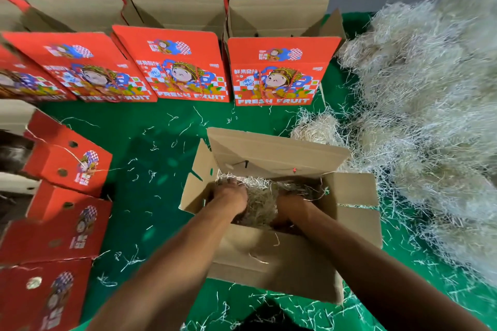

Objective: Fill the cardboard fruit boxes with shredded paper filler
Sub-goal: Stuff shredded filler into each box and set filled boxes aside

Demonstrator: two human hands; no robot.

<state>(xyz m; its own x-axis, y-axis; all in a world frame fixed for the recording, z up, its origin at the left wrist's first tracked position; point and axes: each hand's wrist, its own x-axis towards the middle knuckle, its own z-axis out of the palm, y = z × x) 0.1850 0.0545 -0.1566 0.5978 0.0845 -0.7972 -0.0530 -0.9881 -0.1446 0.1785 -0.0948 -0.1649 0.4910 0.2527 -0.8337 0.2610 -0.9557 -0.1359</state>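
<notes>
- open cardboard box point(271, 258) on green counter point(150, 148); red boxes point(279, 72) behind it read "fresh fruit".
- left hand point(231, 196) and right hand point(291, 205) press into shredded paper point(262, 203) inside it; fingers buried, grip unclear.

An open brown cardboard fruit box point(279, 258) sits at lower centre of the frame, flaps spread outward, partly filled with pale shredded paper filler point(262, 203). A big heap of loose filler point(430, 105) fills the right side. Open red printed boxes point(279, 72) stand in rows across the top, more point(53, 226) at the left edge.
</notes>
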